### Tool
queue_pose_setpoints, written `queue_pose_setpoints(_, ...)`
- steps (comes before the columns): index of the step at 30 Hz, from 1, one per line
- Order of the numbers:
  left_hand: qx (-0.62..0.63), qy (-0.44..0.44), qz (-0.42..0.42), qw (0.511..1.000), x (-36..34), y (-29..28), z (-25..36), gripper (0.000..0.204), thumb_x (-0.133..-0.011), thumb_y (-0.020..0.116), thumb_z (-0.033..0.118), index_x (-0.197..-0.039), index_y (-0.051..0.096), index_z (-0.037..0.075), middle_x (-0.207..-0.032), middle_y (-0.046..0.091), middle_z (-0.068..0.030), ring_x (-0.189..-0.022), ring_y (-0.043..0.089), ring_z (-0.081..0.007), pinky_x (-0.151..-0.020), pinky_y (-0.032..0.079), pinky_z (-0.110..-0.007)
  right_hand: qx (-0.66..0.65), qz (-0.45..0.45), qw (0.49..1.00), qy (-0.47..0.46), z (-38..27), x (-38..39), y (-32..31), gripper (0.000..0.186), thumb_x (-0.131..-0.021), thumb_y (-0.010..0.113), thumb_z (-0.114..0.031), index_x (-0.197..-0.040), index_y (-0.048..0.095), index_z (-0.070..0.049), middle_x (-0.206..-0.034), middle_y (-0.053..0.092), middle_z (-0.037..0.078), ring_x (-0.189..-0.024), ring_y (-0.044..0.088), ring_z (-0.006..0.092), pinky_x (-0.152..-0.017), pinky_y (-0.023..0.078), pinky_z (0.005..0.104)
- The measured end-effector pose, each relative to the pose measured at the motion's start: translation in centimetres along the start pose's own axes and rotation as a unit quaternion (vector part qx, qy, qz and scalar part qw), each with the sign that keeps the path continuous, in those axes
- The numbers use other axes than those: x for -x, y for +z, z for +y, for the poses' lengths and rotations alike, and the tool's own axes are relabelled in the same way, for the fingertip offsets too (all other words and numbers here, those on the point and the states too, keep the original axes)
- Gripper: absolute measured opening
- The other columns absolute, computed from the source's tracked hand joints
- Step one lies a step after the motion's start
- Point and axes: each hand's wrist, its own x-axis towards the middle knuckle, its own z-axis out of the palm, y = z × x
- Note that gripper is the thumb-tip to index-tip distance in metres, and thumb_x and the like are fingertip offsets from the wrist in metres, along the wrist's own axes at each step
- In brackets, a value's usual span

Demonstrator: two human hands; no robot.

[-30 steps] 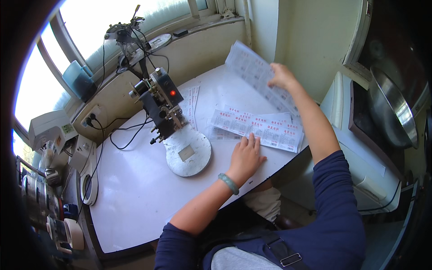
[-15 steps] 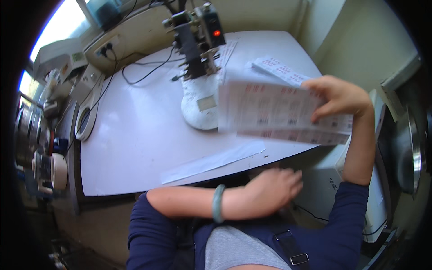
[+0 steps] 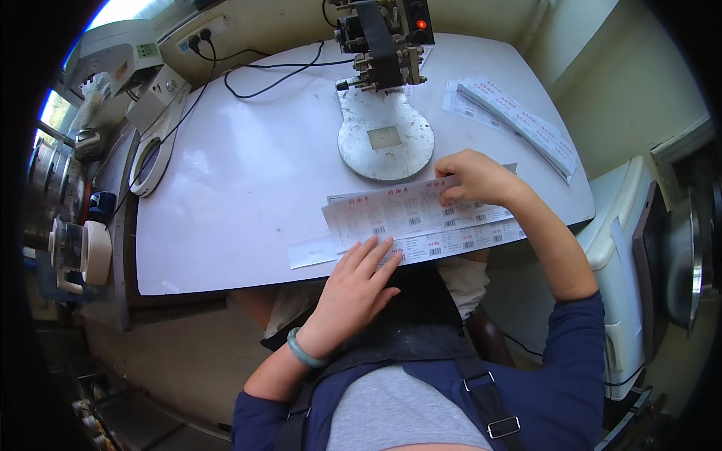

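My right hand (image 3: 475,179) is closed on the far right part of a printed label sheet (image 3: 391,214), its thumb and fingers pinching the edge. This sheet lies slantwise over another printed label sheet (image 3: 459,242) near the table's front edge. My left hand (image 3: 355,282), fingers spread, rests its fingertips at the near left edges of these sheets. Under their left end a plain white paper strip (image 3: 310,254) sticks out. Just beyond stands a press-like machine (image 3: 380,49) with a red light and a rounded metal base (image 3: 386,159).
A stack of printed label strips (image 3: 519,124) lies at the table's far right. Black cables (image 3: 280,66) cross the far left of the white table (image 3: 218,225). A white device with a ring (image 3: 149,169) stands at the left edge. To the right is a white appliance (image 3: 620,263).
My right hand has brought the label sheets down and left onto the table's front. My left hand has risen from my lap to their edge. The view has shifted.
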Motion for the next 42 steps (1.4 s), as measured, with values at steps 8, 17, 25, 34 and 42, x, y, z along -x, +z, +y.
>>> queue_pose_setpoints(8, 0.168, -0.140, 0.328, 0.919, -2.6, -2.2, -5.1, 0.073, -0.084, 0.080, 0.009, -0.147, 0.043, 0.001, -0.137, 0.054, -0.0176, -0.128, 0.052, -0.0289, -0.107, 0.042, -0.043, -0.011, 0.148, 0.980, -0.129, -1.4, 0.9, -0.5, 0.013, -0.081, 0.076, -0.008, -0.093, 0.072, -0.004, -0.091, 0.073, 0.013, -0.085, 0.070, 0.0294, -0.076, 0.054, 0.0377)
queue_pose_setpoints(17, 0.415, -0.157, 0.219, 0.869, -3.4, -2.2, -7.8, 0.021, -0.094, 0.070, 0.005, -0.112, 0.067, -0.003, -0.086, 0.069, -0.0067, -0.077, 0.061, -0.0104, -0.068, 0.051, -0.027, -0.047, 0.190, 0.965, -0.175, -2.1, -0.1, -0.1, 0.016, -0.083, 0.076, -0.006, -0.097, 0.068, -0.003, -0.091, 0.069, 0.010, -0.085, 0.066, 0.0292, -0.078, 0.054, 0.0348)
queue_pose_setpoints(25, 0.455, -0.314, 0.273, 0.787, 0.3, -6.8, -13.4, 0.021, -0.098, 0.067, 0.016, -0.105, 0.066, -0.004, -0.083, 0.069, -0.0049, -0.056, 0.053, -0.0046, -0.047, 0.044, -0.019, -0.161, 0.525, 0.763, -0.341, -8.1, -2.5, -9.1, 0.016, -0.097, 0.070, -0.019, -0.098, 0.065, -0.005, -0.087, 0.063, 0.003, -0.083, 0.058, 0.0117, -0.076, 0.048, 0.0274)
queue_pose_setpoints(34, 0.450, -0.364, 0.269, 0.770, 0.9, -7.0, -17.2, 0.025, -0.096, 0.069, 0.019, -0.102, 0.066, -0.005, -0.079, 0.066, -0.0019, -0.052, 0.046, -0.0023, -0.046, 0.037, -0.017, -0.165, 0.270, 0.911, -0.265, -8.6, -8.7, -10.7, 0.075, -0.102, 0.048, -0.063, -0.050, 0.054, -0.009, -0.046, 0.047, -0.002, -0.043, 0.044, 0.0099, -0.047, 0.036, 0.0254)
queue_pose_setpoints(42, 0.446, -0.359, 0.248, 0.781, 1.3, -7.2, -17.7, 0.023, -0.097, 0.067, 0.020, -0.102, 0.066, -0.003, -0.076, 0.066, -0.0005, -0.050, 0.045, -0.0011, -0.045, 0.035, -0.016, 0.068, 0.370, 0.843, -0.385, -5.8, -6.2, 2.9, 0.046, -0.088, 0.074, -0.028, -0.051, 0.050, -0.014, -0.057, 0.057, 0.001, -0.055, 0.053, 0.0215, -0.058, 0.044, 0.0355)
